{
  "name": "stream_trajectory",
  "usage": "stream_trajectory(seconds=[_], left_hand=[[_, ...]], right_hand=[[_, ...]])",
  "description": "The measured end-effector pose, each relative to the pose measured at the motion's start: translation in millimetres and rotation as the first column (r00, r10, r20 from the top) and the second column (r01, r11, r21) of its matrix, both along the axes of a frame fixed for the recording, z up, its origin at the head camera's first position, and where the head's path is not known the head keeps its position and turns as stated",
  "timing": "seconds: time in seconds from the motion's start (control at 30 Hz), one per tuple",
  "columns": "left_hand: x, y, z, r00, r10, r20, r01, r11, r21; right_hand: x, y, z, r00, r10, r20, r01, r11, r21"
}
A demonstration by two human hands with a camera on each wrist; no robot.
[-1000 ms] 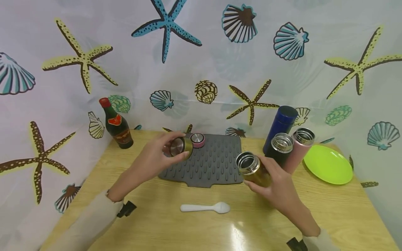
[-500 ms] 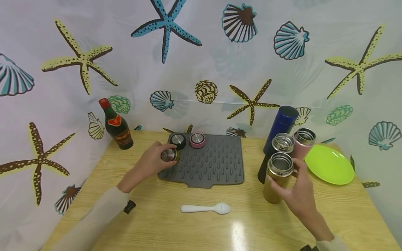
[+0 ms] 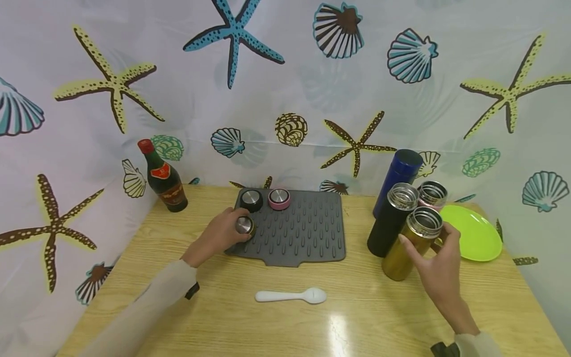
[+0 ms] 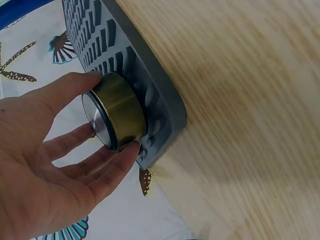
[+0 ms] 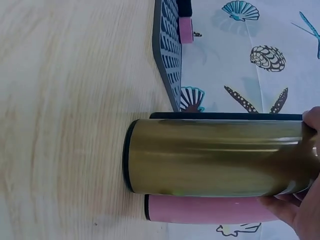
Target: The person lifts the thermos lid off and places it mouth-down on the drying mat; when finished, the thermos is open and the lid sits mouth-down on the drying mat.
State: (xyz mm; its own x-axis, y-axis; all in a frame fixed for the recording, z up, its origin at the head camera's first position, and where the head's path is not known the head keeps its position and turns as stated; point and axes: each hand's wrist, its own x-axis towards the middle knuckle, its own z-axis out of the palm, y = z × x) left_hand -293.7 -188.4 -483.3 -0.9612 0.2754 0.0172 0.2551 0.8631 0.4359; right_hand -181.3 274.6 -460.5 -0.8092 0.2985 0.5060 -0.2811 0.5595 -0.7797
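Note:
My left hand pinches a gold bottle lid with a steel top, thumb on one side and fingers on the other, at the left edge of the dark grey drying mat. Behind it on the mat sit a black lid and a pink lid. My right hand grips a gold thermos near its top, its steel mouth uncovered. Close against that thermos stand an uncovered black thermos and an uncovered pink thermos, the pink one mostly hidden in the head view.
A capped blue thermos stands behind the black one. To the right lies a lime green plate. A white spoon lies in front of the mat. One green glass bottle with a red top stands at the back left.
Both hands have moved apart. My left hand has brought the gold lid down to the mat, uncovering the black lid to view. My right hand has carried the gold thermos rightward beside the others.

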Motion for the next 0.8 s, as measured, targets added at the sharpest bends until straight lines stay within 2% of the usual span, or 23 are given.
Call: stream_trajectory(seconds=[0.27,0.37,0.5,0.7,0.8], left_hand=[[-12.0,8,3.5,1.000,-0.026,0.015,0.027,0.995,-0.092],[-14.9,6,3.9,0.998,-0.057,0.024,0.059,0.990,-0.127],[-19.6,3,5.8,0.994,-0.093,0.053,0.099,0.987,-0.123],[-25.4,6,7.3,0.991,-0.114,0.070,0.123,0.984,-0.129],[-26.0,11,9.7,0.991,-0.098,0.090,0.112,0.982,-0.154]], right_hand=[[-4.2,0,-0.9,1.000,-0.016,0.022,0.016,1.000,-0.008],[-4.4,-2,-2.5,0.999,-0.018,0.029,0.018,1.000,-0.017],[-3.1,-5,-1.0,0.998,-0.032,0.061,0.031,0.999,0.016],[4.6,-4,21.1,0.982,-0.081,0.170,0.048,0.981,0.188],[10.2,-2,36.9,0.969,-0.094,0.226,0.039,0.970,0.239]])
